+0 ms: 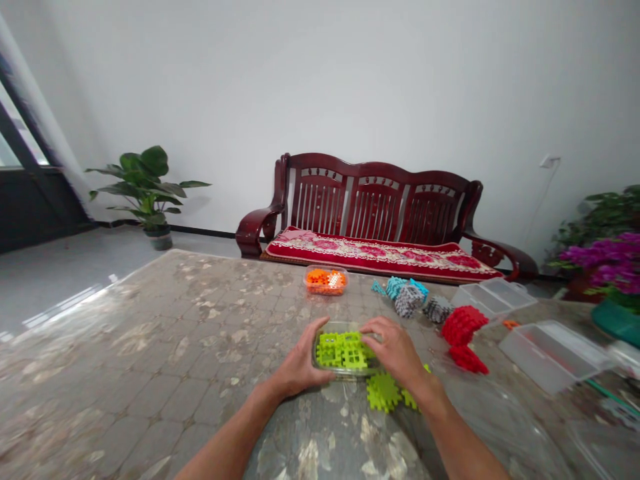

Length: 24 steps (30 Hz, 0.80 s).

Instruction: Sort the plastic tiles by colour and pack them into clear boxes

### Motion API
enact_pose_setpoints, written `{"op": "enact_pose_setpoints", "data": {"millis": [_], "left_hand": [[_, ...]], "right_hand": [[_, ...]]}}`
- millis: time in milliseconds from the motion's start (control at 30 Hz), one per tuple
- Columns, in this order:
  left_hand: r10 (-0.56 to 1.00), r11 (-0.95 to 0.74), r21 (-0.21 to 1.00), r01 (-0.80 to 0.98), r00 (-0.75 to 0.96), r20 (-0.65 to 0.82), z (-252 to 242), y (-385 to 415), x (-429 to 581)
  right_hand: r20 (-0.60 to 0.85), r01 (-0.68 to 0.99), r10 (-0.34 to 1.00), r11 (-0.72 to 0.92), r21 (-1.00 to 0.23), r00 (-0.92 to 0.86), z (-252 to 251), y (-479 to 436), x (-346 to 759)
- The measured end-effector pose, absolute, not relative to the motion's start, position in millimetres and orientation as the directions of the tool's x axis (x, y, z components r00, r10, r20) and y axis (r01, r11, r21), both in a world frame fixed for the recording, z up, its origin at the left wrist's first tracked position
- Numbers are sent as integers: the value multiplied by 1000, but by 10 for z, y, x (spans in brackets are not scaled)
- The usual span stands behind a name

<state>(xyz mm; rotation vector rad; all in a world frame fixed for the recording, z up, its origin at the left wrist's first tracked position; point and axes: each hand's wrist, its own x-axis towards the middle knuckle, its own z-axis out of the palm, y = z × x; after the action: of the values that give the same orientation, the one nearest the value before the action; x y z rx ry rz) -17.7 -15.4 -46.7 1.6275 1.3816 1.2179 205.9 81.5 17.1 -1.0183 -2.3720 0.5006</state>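
A clear plastic box [345, 372] stands in front of me, filled with lime-green interlocking building blocks [345, 353]. My left hand [306, 357] is closed round the box's left end, thumb along the near side and fingers at the far corner. Over the right end of the box, my right hand [393, 347] has its fingers bent and closed on green building blocks at the top; the fingertips are partly hidden. More loose green blocks [383, 392] lie on the tablecloth beneath my right wrist, which covers some of them.
Behind the box stands a clear box of orange blocks [326, 283]. To the right are teal blocks [396, 288], grey ones [409, 301], red ones [464, 325] and an open translucent container [553, 357]. A wooden bench [375, 200] is beyond the patterned table [150, 347].
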Motion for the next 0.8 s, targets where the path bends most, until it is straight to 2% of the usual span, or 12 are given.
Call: {"op": "enact_pose_setpoints", "data": {"millis": [67,133,300,433,667,800], "left_hand": [[975,-209,913,350,4,221,-453,-159,-178],[977,-195,916,351,-6,211,-446,-161,-179],[981,-177,929,325,-14,192,-466,-153,-185],[981,-176,929,326,-21,193,-482,-149,-188],[984,-156,950,270,-43,174,-477,-144,-191],[984,-141,944,299,-62,167,-489,-142,-198]], "right_hand": [[331,580,799,595,-556,-503,167,912,2265],[298,622,853,518,-587,-429,133,1029,2514],[55,714,925,326,-620,-375,-52,1199,3029],[27,723,892,384,-575,-452,-106,1092,3166],[-73,786,814,527,-324,-576,33,702,3100],[-110,757,766,583,-294,-633,1,587,3027]]}}
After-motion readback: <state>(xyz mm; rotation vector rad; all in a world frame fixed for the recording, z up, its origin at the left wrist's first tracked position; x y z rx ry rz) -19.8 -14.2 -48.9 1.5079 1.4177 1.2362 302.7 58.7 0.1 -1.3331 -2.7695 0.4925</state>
